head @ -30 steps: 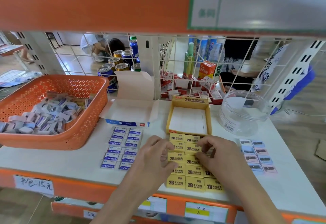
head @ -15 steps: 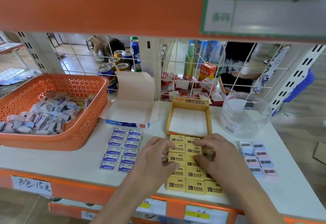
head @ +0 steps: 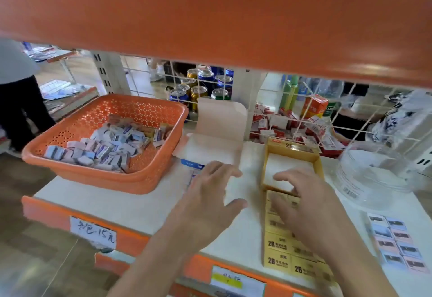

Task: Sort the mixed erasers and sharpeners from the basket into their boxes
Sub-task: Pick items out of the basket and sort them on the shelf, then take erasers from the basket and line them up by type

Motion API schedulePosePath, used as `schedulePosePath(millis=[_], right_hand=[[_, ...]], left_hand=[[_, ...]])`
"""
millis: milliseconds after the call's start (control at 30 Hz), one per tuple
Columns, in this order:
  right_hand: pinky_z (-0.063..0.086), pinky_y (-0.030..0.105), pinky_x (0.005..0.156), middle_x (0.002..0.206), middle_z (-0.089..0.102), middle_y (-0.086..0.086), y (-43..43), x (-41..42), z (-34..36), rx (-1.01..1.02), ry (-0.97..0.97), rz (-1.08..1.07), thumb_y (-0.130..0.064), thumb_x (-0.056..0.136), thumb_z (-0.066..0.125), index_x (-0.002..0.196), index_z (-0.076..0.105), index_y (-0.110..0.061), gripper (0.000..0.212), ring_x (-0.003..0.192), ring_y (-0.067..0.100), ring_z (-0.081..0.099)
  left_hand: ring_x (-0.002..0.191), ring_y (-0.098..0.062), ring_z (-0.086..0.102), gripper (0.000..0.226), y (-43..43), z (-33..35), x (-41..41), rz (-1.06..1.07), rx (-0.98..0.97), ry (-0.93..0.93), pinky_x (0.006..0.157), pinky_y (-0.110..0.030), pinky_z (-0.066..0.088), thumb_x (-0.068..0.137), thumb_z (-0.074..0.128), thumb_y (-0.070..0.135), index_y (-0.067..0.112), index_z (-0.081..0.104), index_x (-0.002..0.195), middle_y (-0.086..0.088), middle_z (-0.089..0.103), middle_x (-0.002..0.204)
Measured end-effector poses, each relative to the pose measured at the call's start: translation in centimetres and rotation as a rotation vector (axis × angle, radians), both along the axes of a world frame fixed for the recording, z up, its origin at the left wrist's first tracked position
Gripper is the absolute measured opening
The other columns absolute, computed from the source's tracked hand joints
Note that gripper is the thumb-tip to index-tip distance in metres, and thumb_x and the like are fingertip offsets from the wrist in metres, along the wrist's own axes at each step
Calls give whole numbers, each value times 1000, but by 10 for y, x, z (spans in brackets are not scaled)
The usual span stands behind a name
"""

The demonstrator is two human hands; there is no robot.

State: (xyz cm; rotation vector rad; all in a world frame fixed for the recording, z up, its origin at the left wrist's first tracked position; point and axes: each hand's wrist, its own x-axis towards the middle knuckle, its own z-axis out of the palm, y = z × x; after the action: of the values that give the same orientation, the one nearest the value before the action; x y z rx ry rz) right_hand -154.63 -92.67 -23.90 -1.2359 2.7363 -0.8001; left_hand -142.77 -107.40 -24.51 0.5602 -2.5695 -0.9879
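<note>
An orange basket (head: 70,156) at the left holds several small boxed erasers and sharpeners (head: 109,147). Yellow 2B erasers (head: 278,243) lie in rows on the white shelf in front of an empty yellow box (head: 293,150). My right hand (head: 301,201) hovers over the upper rows with fingers spread, holding nothing. My left hand (head: 210,194) is open above the shelf, covering the blue erasers, in front of the white open box (head: 210,149). Pastel sharpeners (head: 395,243) lie in two columns at the right.
A clear round plastic jar (head: 374,175) stands at the right back. A wire grid (head: 268,100) with cans and red packs behind it closes the back. An orange upper shelf (head: 210,16) hangs overhead. A person (head: 16,91) stands at far left.
The view swung left and down. My left hand lifted off the yellow erasers and moved left over the blue ones. My right hand let go of the rows and spread its fingers.
</note>
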Motion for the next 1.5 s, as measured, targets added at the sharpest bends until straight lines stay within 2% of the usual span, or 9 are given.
schedulePosePath(millis=[233,367,600,767,867,1067,1233,1367,1500], right_hand=[[28,14,79,110,47,-16,-104,41,32,-39,63,250,-33,90,55,118,58,-28,29,106,8,46],[39,21,85,116,58,-8,-167,61,43,-69,56,334,-30,91,54,118,60,-25,28,106,9,51],[53,42,80,103,62,7,-273,58,23,308,107,367,-14,88,54,106,61,-13,19,91,24,59],[52,35,71,94,61,7,-314,52,13,547,140,353,-11,87,60,106,61,-11,19,79,22,57],[46,32,66,80,58,3,-328,49,-2,558,104,380,-10,86,59,97,60,-14,11,73,23,57],[41,29,65,85,52,1,-325,50,1,436,11,295,-29,91,57,100,54,-17,15,73,18,51],[38,28,55,78,59,4,-315,51,6,147,85,89,-28,85,55,80,52,-16,13,76,24,58],[51,31,60,80,70,9,-292,56,17,-73,-61,1,-34,88,54,85,67,-8,29,69,25,66],[45,11,55,71,65,-8,-259,66,25,-332,-158,-73,-27,82,65,77,63,-25,6,60,3,59]], left_hand=[[81,-2,58,22,-101,41,69,286,-121,93,73,-24,51,81,69,28,30,62,101,20,53,92],[80,-14,54,11,-177,39,92,398,-197,-160,64,-20,37,85,67,30,27,60,93,11,56,84],[90,-16,59,36,-246,31,70,126,-274,-621,78,-26,50,88,65,24,24,58,124,1,62,110],[76,-14,58,33,-256,32,45,-48,-333,-743,53,-9,40,91,63,24,12,60,121,-2,63,108],[93,-24,63,35,-258,27,42,-77,-307,-806,61,-27,45,90,65,29,6,58,116,-8,64,107],[53,-20,51,39,-261,15,45,-88,-333,-767,56,-32,44,82,72,39,11,53,65,-6,53,62],[100,-26,59,45,-246,19,42,-212,-357,-772,71,-32,43,86,69,32,9,53,121,-8,60,113],[90,-20,56,50,-245,20,40,-261,-388,-756,69,-30,46,87,65,22,14,45,133,-5,58,116],[103,-20,59,48,-245,17,36,-269,-417,-794,84,-32,52,88,67,27,13,51,131,-3,57,126]])
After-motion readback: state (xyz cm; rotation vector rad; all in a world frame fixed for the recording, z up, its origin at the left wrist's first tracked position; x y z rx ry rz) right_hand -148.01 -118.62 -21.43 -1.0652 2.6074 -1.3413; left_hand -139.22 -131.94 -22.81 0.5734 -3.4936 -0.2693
